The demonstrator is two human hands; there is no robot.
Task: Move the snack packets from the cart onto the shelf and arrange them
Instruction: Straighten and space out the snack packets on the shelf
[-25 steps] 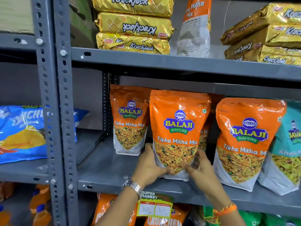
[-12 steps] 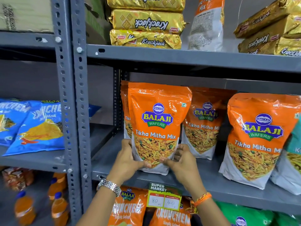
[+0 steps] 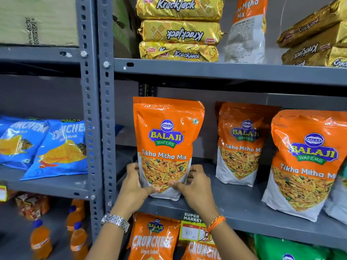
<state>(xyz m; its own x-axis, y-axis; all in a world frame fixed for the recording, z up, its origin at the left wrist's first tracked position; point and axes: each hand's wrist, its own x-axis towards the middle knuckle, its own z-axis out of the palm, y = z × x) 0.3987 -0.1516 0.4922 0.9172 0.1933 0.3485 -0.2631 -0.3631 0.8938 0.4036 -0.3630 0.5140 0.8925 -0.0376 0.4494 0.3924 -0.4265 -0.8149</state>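
I see the left hand and right hand both pinching the upright orange packet, apparently standing on the shelf.

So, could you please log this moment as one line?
left hand: holding packet | right hand: holding packet | packet: upright on shelf

glossy orange plastic snack pouch, matt grey painted metal shelf, shiny gold foil biscuit packs, polished steel link watch, rough brown cardboard box

Both hands raised — left hand, right hand gripping.
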